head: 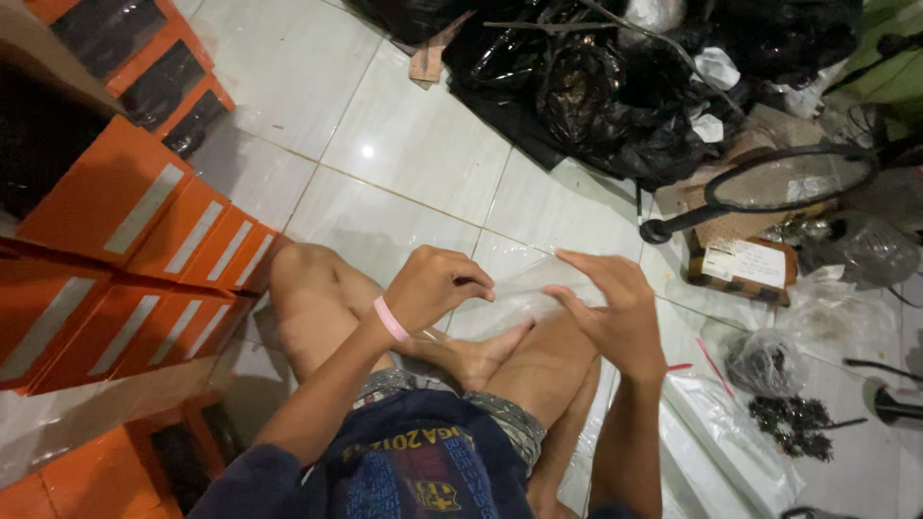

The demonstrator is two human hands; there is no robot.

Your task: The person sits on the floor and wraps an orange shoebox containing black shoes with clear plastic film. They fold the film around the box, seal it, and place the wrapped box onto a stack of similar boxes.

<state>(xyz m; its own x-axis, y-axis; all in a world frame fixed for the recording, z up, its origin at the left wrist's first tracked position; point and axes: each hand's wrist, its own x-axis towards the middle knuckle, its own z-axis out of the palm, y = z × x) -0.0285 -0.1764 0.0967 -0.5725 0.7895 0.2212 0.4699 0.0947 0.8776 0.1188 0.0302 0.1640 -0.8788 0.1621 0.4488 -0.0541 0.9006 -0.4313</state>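
**Thin clear bag, one pinch holding it**

The person sits cross-legged on the white tiled floor, holding a clear plastic bag over the knees. The left hand is curled closed, pinching the bag's upper edge; the right hand is spread open with fingers apart, resting flat near the film without gripping it (the sheet is so transparent that its outline is hard to trace).

The likely trouble is the bag slipping or folding on itself, since only one pinch holds it and the open palm merely steadies it. Thin film could also cling to the skin or tear if pulled unevenly. More clear bags lie on the floor beside the right knee, near a pile of small dark parts; a careless elbow could scatter them. Stacked orange boxes crowd the floor's left side.
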